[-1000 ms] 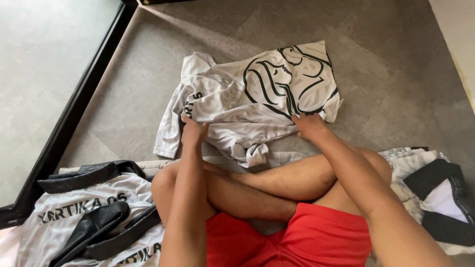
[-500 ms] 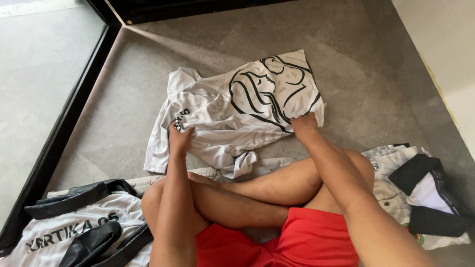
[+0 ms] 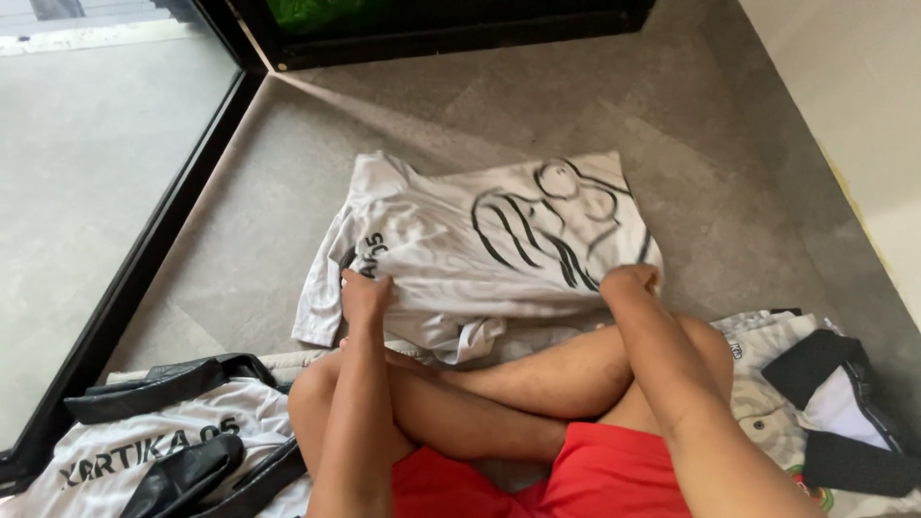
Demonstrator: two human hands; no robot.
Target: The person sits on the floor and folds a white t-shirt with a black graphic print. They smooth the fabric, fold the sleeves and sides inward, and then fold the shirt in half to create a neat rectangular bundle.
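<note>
White shirt (image 3: 460,259) edge gripped by both hands, grey floor (image 3: 729,192) beyond.

We see a grey carpeted floor (image 3: 288,221) bounded by a black frame (image 3: 125,288) along the left and top. At lower left lies a white garment with black lettering (image 3: 134,456) — black sleeves (image 3: 163,384) folded across it. At lower right, another white-and-black garment (image 3: 835,403) lies bunched — red shorts (image 3: 576,480) sit between.
</note>
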